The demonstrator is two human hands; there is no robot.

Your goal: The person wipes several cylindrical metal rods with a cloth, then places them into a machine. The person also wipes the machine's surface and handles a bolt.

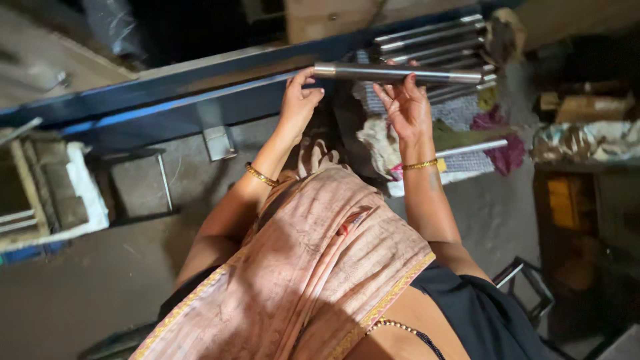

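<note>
Head view: a person looks down past a pink patterned cloth drape at both raised hands.
Left hand (300, 100): fingertips pinch the left end of a long, round, polished steel rod (400, 73); a gold bangle (261, 176) sits on the wrist.
Right hand (408, 107): palm up beneath the rod's middle, fingers curled up against it, cradling it; a second gold bangle (420, 165) sits on this wrist.
Rod: lies level, spanning both hands and reaching past the right hand.
Beyond the hands: a blue-painted metal beam (167, 100) runs slantwise behind the left hand.
Beyond the right hand: a stack of similar steel rods (433, 37) lies side by side.
Below the right hand: crumpled rags in white, green and magenta (467, 133), with one more steel rod (470, 148) resting on them.
</note>
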